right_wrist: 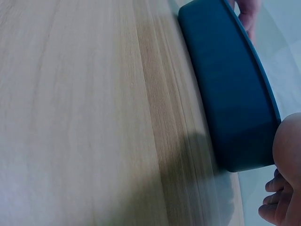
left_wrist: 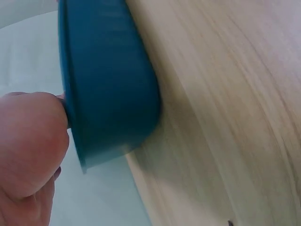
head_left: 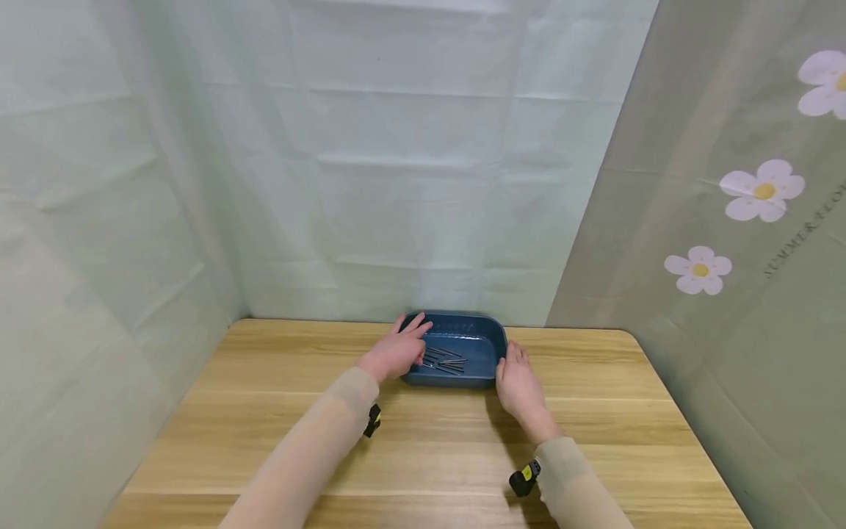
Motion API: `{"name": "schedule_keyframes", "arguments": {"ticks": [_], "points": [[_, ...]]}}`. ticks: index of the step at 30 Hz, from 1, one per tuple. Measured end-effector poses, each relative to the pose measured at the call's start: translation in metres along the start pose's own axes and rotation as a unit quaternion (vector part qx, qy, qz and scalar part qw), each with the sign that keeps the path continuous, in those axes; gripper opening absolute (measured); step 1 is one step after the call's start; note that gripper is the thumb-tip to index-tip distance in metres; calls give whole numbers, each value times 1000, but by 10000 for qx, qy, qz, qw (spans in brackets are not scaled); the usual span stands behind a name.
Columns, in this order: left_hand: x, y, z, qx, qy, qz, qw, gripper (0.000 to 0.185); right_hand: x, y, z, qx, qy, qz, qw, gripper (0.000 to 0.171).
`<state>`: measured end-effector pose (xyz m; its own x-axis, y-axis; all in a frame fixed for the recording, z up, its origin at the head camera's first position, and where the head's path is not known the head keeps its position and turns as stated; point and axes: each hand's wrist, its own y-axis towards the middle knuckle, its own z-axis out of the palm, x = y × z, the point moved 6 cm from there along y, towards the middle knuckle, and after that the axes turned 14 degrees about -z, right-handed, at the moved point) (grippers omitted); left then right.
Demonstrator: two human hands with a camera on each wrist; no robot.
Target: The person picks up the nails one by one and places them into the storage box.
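Two bare hands rested at either end of a blue tray on a wooden table.

Nearest the viewer, two forearms in beige sleeves reached forward over the table [head_left: 264,411], each with a small black and yellow device at the wrist. The right hand [head_left: 521,388] lay against the tray's right end, fingers fairly straight and touching the wall; whether it gripped the rim could not be told. The left hand [head_left: 399,350] rested on the tray's left rim, fingers extended and loosely spread over the edge, its thumb pressed against the outer wall in the wrist view. The blue tray [head_left: 485,345] sat at the far middle of the table, just before the backdrop, and held several thin dark metal rods [head_left: 444,360] lying loosely together on its floor. Behind rose a pale creased cloth backdrop [head_left: 396,162], with a flower-printed panel [head_left: 760,191] to the right.
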<state>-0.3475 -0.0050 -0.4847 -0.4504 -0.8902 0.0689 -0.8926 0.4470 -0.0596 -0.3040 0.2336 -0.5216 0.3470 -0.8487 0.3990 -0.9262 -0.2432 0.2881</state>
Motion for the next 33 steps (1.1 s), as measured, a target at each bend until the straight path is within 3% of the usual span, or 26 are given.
{"name": "schedule_keyframes", "arguments": {"ticks": [7, 15, 20, 33], "points": [[1, 5, 1, -64, 363, -232, 9991, 12, 1, 0, -1, -85, -27, -56, 9999, 55], [-2, 8, 0, -168, 740, -179, 9970, 19, -1, 0, 0, -111, -12, 10, 9999, 55], [-3, 9, -1, -392, 652, -150, 9970, 19, -3, 0, 0, -87, 8, 33, 10000, 55], [10, 8, -2, -701, -155, -236, 9971, 11, -2, 0, 0, -111, 38, 28, 9999, 54]]}}
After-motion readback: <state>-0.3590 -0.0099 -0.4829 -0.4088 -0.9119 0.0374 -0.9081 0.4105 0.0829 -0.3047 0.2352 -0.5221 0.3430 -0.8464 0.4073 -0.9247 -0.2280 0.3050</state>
